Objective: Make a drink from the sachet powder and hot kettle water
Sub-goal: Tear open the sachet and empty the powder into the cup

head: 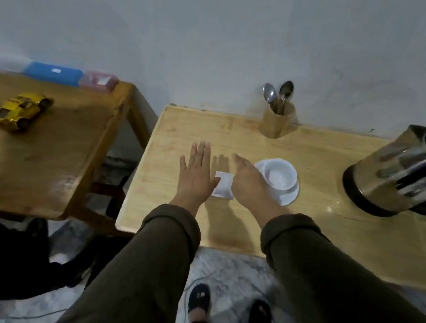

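Sachet (223, 188) lies flat mid-desk (315, 231) between my spread, empty left grip (198, 175) and right grip (249, 181); grey wall (215, 35) behind.

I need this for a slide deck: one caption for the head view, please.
Both open hands, left hand and right hand, hover over a sachet beside the cup and kettle.

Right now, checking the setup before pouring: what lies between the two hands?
In the head view, the sachet lies flat on the table between the left hand and right hand.
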Demonstrator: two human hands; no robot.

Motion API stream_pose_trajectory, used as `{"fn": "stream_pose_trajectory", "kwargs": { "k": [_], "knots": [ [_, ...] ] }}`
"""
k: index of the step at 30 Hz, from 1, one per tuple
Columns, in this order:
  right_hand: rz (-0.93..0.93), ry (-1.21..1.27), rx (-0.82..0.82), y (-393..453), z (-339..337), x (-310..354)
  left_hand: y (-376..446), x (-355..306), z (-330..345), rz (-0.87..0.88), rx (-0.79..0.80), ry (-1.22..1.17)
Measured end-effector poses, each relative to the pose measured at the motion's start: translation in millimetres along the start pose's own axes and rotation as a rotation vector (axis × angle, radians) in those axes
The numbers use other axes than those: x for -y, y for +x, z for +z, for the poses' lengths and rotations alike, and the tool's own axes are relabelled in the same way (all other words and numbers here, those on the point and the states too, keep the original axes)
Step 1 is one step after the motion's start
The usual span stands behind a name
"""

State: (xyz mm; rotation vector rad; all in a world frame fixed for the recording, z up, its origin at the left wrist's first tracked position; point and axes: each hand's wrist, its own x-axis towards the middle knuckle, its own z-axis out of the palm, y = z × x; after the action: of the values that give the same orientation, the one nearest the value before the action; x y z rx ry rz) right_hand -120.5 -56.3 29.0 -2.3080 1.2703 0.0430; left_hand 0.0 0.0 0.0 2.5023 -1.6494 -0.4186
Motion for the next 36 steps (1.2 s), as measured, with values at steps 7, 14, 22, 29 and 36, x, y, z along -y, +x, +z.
{"fn": "stream_pose_trajectory", "kwargs": {
  "k": [7,14,22,29,36],
  "knots": [
    [0.109,-0.068,0.206,27,34,-9,11,7,41,-0.149,0.193,-0.115],
    [0.135,-0.184,0.123,48,49,-11,20,9,46,-0.159,0.204,-0.133],
    [0.169,-0.174,0.019,53,37,-6,25,4,46,-0.091,0.150,-0.178],
    [0.202,0.049,0.056,47,14,9,30,11,40,-0.043,0.117,-0.369],
    [0.199,0.156,-0.002,43,-19,12,28,7,-1,-0.037,0.099,-0.733]
  ]
}}
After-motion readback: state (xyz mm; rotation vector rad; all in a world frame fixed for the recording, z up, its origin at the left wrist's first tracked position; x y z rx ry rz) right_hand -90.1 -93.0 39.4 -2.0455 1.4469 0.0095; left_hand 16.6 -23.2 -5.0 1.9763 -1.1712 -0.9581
